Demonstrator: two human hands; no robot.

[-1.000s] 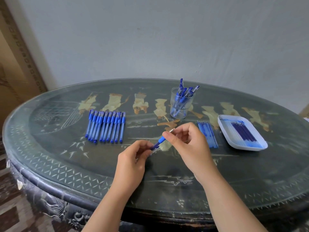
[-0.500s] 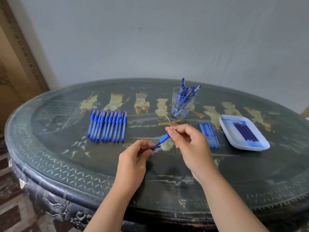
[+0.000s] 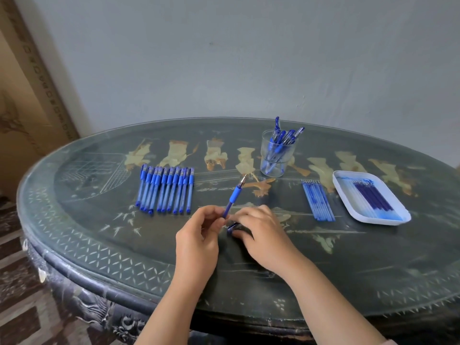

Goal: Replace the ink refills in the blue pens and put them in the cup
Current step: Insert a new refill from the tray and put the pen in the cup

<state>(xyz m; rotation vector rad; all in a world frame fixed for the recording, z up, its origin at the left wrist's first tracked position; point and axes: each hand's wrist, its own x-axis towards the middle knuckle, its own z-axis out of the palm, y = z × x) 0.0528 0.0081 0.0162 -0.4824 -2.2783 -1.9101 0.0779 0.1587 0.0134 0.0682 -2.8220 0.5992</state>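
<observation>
My left hand [image 3: 199, 235] pinches the rear end of an uncapped blue pen [image 3: 234, 195], whose metal tip points up and away toward the cup. Just to its right, my right hand [image 3: 261, 232] lies low on the table with its fingers curled around a small blue pen cap [image 3: 232, 226]. A clear cup [image 3: 276, 155] with several blue pens stands at the back. A row of several capped blue pens [image 3: 165, 190] lies to the left. Loose refills [image 3: 318, 201] lie right of my hands.
A white tray [image 3: 348, 197] holding dark blue refills and ink stains sits at the right. The dark oval table [image 3: 99, 232] has a glass top with inlaid figures. A grey wall stands behind it; patterned floor shows at the lower left.
My right hand let go of the pen's tip end and dropped to the table onto the cap. The pen now stands free in my left hand, tip raised.
</observation>
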